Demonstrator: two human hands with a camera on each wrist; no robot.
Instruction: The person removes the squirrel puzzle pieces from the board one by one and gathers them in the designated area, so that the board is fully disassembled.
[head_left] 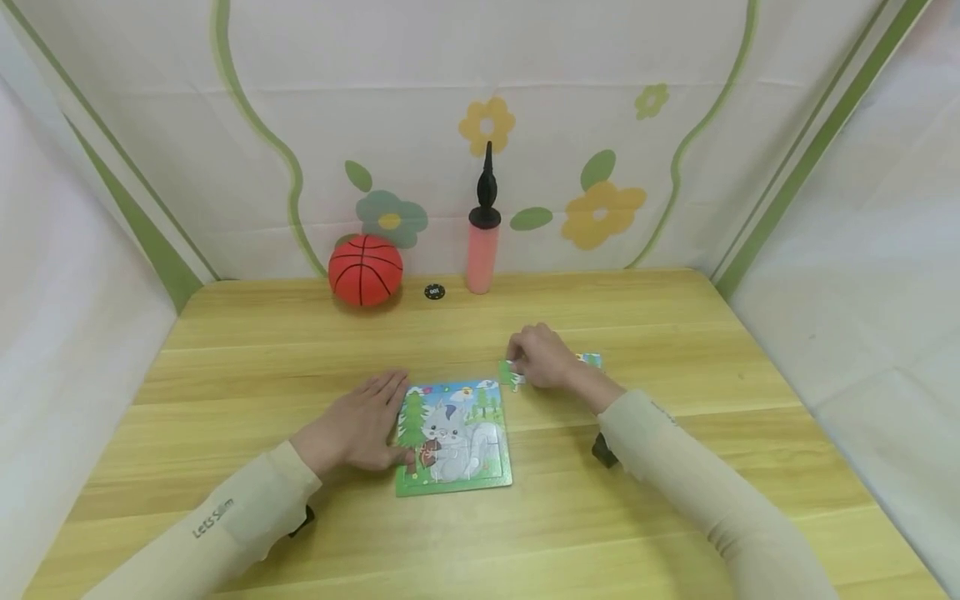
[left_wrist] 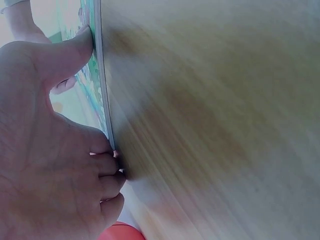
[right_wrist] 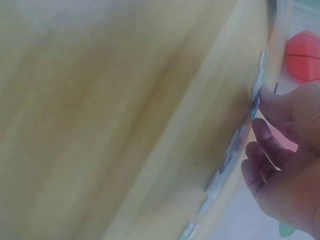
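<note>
A squirrel jigsaw puzzle (head_left: 450, 433) lies in its green-edged board on the table. My left hand (head_left: 363, 425) rests along the board's left side, fingers stretched out and thumb on the lower left corner. In the left wrist view, that thumb (left_wrist: 82, 47) lies on the board's edge (left_wrist: 102, 85). To the puzzle's upper right, my right hand (head_left: 543, 357) reaches down among loose jigsaw pieces (head_left: 591, 359). Its thumb and forefinger pinch a jigsaw piece (right_wrist: 255, 102) low over the table, partly hidden by the hand. More pieces (right_wrist: 220, 175) lie in a row beneath the other fingers.
At the back of the table (head_left: 262, 350) are a red ball (head_left: 365, 271) with black lines, a black chip (head_left: 434, 292) and a pink hand pump (head_left: 483, 250) with a black top. Flowered white cloth (head_left: 420, 100) hangs behind and at both sides.
</note>
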